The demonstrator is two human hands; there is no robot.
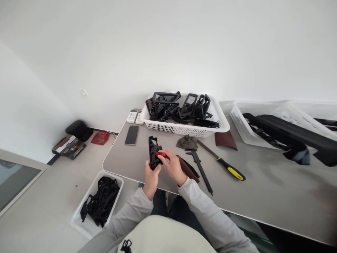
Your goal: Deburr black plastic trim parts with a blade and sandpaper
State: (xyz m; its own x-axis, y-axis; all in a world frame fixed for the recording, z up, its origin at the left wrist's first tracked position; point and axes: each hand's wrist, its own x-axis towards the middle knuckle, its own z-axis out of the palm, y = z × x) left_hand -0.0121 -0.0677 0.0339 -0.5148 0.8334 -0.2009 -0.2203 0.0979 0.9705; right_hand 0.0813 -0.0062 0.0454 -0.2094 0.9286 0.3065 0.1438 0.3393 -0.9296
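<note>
My left hand [152,178] is closed on the lower end of a black plastic trim part [152,151], held tilted up over the front of the table. Pinched in my right hand [173,168] is a small red object [161,154], pressed close against the part's right side; its tip is hidden. Just right of my right hand lie a brown sheet like sandpaper [190,171] and a dark vernier caliper [201,169]. Beyond them are a crumpled grey-brown cloth [186,142] and a file [231,171] with a black and yellow handle.
A white basket [179,128] of black frames stands at the table's back, with a phone [132,135] to its left. Another brown sheet [225,140] lies right of it. White baskets [240,130] with long black parts stand right. A floor bin [119,184] holds more black parts.
</note>
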